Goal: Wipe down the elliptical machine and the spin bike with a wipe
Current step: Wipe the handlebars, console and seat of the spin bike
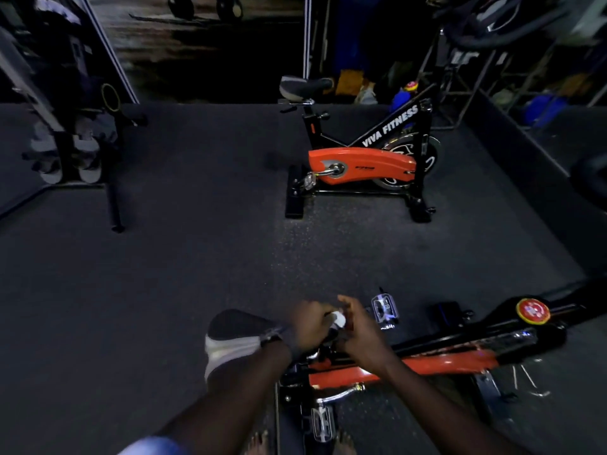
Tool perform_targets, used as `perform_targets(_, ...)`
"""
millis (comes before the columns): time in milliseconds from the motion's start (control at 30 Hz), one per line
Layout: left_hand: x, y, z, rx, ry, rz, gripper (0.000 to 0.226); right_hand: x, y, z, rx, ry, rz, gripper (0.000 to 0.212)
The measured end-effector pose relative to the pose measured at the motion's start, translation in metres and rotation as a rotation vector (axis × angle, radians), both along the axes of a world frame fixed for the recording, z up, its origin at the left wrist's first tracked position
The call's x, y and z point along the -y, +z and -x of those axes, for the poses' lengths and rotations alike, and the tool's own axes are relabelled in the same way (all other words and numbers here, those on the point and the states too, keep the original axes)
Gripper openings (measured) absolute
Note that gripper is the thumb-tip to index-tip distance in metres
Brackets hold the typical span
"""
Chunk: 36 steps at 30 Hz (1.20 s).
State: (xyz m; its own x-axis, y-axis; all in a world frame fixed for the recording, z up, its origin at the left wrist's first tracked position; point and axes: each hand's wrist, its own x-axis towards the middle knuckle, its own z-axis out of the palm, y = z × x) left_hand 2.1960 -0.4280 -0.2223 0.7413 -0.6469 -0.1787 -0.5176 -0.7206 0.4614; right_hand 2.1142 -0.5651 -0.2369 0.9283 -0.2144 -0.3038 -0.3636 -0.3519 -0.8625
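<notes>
Both forearms are bare from elbow to hand. The left hand (310, 326) has a dark wristwatch (272, 337) with a metallic case edge strapped just behind it. A light blue sleeve (151, 445) covers the left upper arm. The right hand (359, 330) and its wrist carry nothing worn. Both feet (258, 443) are bare.

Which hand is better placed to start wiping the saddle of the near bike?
Probably the left hand. It pinches the white wipe and lies right beside the saddle of the near bike. The right hand touches the wipe too, but sits farther from the saddle.
</notes>
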Motion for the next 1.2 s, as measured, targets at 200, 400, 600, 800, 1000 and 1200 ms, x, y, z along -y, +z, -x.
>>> perform_targets(200, -0.029, 0.006, 0.01, 0.12, -0.197, 0.142, 0.041, 0.007, -0.001, 0.011, -0.081, -0.109, -0.223, 0.075)
perform_targets(400, -0.093, -0.002, 0.015, 0.372, -0.337, 0.174, 0.032, -0.007, -0.004, 0.014, -0.114, -0.079, -0.224, 0.067)
perform_targets(600, -0.022, -0.017, 0.025, 0.383, -0.52, 0.183, 0.029, -0.003, -0.008, 0.013, -0.094, -0.112, -0.128, 0.063)
perform_targets(800, -0.128, -0.043, 0.031, 0.551, -0.453, 0.124, 0.045, -0.006, -0.009, 0.012, -0.098, -0.104, -0.166, 0.057)
perform_targets(1000, -0.203, -0.043, 0.064, 0.394, -0.366, 0.277, 0.028, -0.023, 0.001, 0.016, 0.027, 0.048, 0.311, 0.053)
perform_targets(1200, -0.246, -0.046, 0.088, 0.286, -0.257, 0.317, 0.033, -0.049, 0.01, 0.011, 0.217, 0.295, 0.676, 0.056)
